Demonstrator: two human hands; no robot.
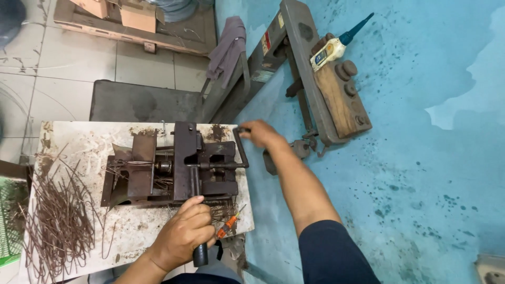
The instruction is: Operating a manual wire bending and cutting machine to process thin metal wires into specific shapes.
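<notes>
Here the left hand (184, 231) grips a lever (197, 210) pointing toward the person.

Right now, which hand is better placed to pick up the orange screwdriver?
Left. The left hand grips the black lever handle right beside the orange screwdriver; the right hand is on the crank handle at the machine's far side.

A worn white table (79, 138) bears a rusty bending jig (173, 171), loose wires (60, 221).
</notes>
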